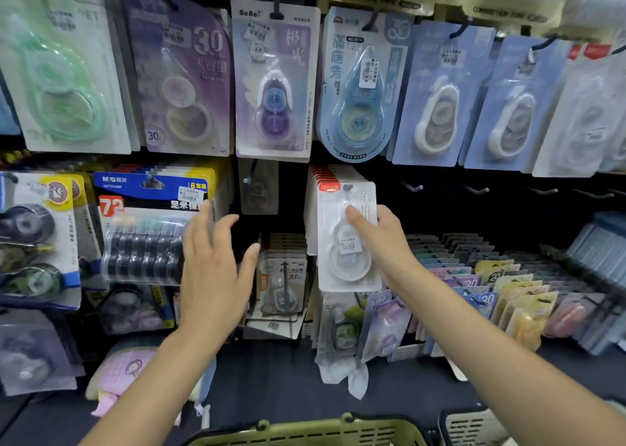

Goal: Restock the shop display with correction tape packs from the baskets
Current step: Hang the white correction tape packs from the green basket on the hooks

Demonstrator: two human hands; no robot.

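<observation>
My right hand (pixel 379 238) grips a white correction tape pack (pixel 345 262) with a red top label, thumb on its front, at the front of a row of matching packs (pixel 325 177) on a hook. My left hand (pixel 213 269) hovers with fingers spread and holds nothing, in front of a black gap beside a blue-headed multipack (pixel 149 228). A green basket's rim (pixel 305 433) shows at the bottom edge, with a black basket (pixel 474 425) to its right.
Hanging tape packs fill the upper rows, among them a purple BoBo pack (pixel 274 83) and a blue one (pixel 355 89). Bare hooks (pixel 413 187) stick out at the right of the middle row. Slanted rows of packs (pixel 481 283) lie lower right. A dark shelf runs below.
</observation>
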